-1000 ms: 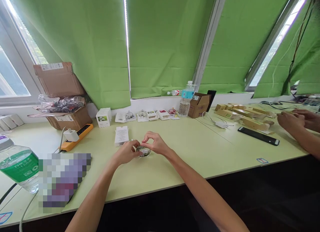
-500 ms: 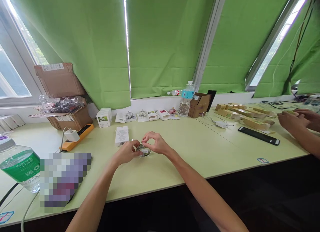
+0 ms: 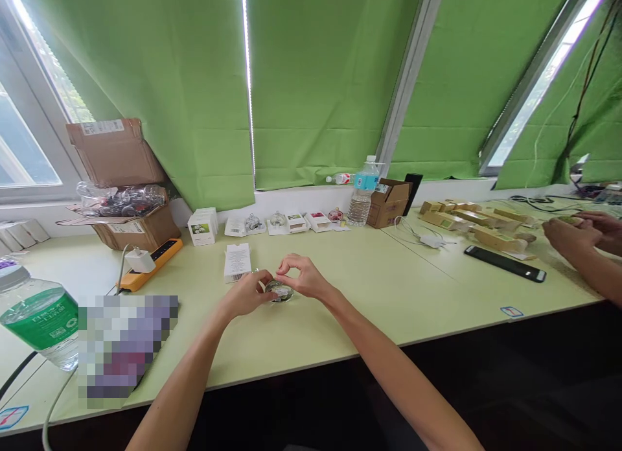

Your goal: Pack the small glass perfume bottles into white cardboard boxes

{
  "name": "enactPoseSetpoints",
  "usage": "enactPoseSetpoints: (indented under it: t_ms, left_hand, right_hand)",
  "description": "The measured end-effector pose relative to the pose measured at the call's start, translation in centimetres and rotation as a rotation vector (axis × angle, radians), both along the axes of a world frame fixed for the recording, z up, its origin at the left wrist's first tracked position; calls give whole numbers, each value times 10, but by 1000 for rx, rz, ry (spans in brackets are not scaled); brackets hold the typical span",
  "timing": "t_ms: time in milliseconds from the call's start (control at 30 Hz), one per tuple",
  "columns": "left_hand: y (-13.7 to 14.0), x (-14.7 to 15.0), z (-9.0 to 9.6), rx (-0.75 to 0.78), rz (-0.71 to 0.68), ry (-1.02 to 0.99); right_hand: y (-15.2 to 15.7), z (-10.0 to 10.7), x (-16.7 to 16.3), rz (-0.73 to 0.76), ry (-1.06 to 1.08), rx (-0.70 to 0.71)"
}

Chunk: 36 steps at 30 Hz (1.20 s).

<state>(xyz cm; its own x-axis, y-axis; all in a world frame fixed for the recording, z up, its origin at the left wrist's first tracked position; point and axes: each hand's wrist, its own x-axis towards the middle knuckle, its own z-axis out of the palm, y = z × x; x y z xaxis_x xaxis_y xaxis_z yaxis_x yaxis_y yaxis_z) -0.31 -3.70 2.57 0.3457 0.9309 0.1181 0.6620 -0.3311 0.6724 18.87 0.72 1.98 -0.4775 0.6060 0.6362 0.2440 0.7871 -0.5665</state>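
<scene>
**Both hands on the round ornament, just below centre frame**

Here on my feed, the left hand (image 3: 247,294) has thumb and fingers clamped on the rim of the round ornament (image 3: 283,291), on or just over the desk (image 3: 369,315); I can't tell which. The right hand (image 3: 305,277) meets it with thumb and forefinger together at the top edge, on a part too small to make out. I judge it light, stiff and slick, perhaps breakable; I'd hold it gently by the rim, off the face.

My count, from the left edge: one green-labelled bottle (image 3: 41,318), one open carton (image 3: 138,232), one white charger (image 3: 140,260) on one orange power strip (image 3: 165,253). Next, one stack of white boxes (image 3: 203,227), its number unclear, and one flat white box (image 3: 237,262). Along the back, I make out three more ornaments (image 3: 253,223); then one blue-labelled bottle (image 3: 363,195), one small brown box (image 3: 383,208). Far right: several overlapping yellow boxes (image 3: 495,238), one black phone (image 3: 505,264), another person's two hands (image 3: 571,234).
</scene>
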Motion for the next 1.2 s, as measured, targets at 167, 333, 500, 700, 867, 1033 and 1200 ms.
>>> enactPoseSetpoints:
  t_ms: [167,333,500,700,867,1033,1200]
  left_hand:
    - [1,-1,-1,16,-16,-6]
    - [2,-1,-2,23,-18,-6]
    - [3,-2,-4,29,-26,-5]
    - [6,-2,-7,54,-21,-1]
    - [6,-1,-7,55,-24,9]
    - [6,-1,-8,61,-14,1]
    - [7,-2,-9,51,-24,-8]
  right_hand:
    - [2,-1,-1,-13,0,35]
    - [-3,3,1,19,-1,51]
    - [-4,3,2,26,23,-11]
    - [-1,-1,-1,-16,37,-6]
    - [2,-5,-4,-42,39,-10]
    - [4,-10,-5,-57,52,2]
    - [2,-6,-2,-48,43,48]
